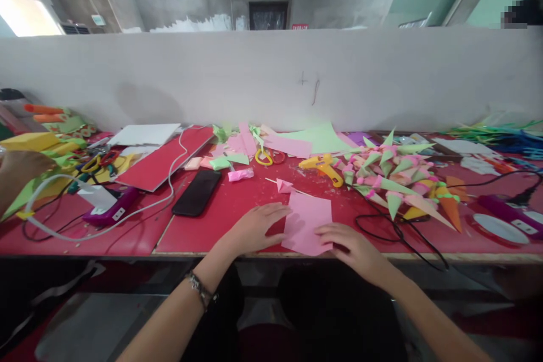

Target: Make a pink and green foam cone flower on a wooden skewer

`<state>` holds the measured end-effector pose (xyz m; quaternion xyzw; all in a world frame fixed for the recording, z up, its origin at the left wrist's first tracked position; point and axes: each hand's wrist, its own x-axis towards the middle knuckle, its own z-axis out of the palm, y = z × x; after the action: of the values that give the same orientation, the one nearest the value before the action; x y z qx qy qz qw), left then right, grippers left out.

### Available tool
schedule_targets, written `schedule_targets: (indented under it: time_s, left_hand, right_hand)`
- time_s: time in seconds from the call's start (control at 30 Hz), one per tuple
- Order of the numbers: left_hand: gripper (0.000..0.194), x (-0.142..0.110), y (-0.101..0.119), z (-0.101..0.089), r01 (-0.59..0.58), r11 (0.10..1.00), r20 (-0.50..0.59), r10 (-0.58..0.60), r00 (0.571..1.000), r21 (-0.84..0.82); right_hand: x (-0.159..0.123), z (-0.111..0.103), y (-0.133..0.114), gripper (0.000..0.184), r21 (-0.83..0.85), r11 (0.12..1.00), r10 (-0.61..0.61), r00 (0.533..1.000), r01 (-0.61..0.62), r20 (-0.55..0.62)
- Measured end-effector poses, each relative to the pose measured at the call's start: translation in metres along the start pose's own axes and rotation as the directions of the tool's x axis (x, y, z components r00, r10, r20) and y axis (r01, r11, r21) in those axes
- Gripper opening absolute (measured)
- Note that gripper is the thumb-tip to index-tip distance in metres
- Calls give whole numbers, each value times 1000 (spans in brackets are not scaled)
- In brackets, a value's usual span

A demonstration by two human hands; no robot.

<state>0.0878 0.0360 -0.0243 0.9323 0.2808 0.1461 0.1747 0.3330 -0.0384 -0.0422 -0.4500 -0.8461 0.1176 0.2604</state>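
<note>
A pink paper sheet (308, 222) lies near the front edge of the red table (237, 203). My left hand (257, 228) rests flat with its fingers stretched out, the fingertips touching the sheet's left edge. My right hand (350, 243) lies over the sheet's lower right corner, fingers curled down on the paper. A small pink paper cone (283, 185) on a thin stick sits just behind the sheet.
A black phone (197, 192), a yellow glue gun (324, 166) and a cluster of green and pink paper cones (392, 175) lie behind. Black cables (399, 229) loop at right. Another person's hand (19, 169) is at far left. A white partition (271, 76) backs the table.
</note>
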Motion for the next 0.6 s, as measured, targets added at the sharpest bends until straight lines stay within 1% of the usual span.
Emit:
schedule_targets:
  time_s: [0.07,0.13,0.2,0.27,0.37,0.47,0.53,0.6]
  left_hand:
    - [58,6,-4,3,17,1000,71,-18,997,10]
    - [60,10,-9,5,28,999,114,-30,993,20]
    - [61,13,-13,7,30,999,127,-33,991,26]
    - [62,14,-15,8,20,999,130,-24,991,26]
    - [61,15,-14,8,6,1000,114,-8,993,20]
    - [50,17,-12,9,7,1000,63,-8,998,12]
    - [44,20,-10,11,16,1000,24,-16,1000,9]
    - [44,22,-9,13,29,999,-5,-29,1000,17]
  right_hand:
    - [0,-5,8,18,121,990,64,997,-70,53]
    - [3,-12,13,18,193,976,86,991,-105,105]
    - [9,-18,16,20,226,968,80,985,-114,152]
    - [17,-21,20,20,223,968,74,981,-113,177]
    - [31,-17,27,21,181,978,76,982,-107,173]
    - [46,-9,31,22,148,984,79,983,-104,164]
    - [55,-2,31,21,127,985,99,985,-117,138]
    - [61,4,30,23,99,985,133,987,-141,86]
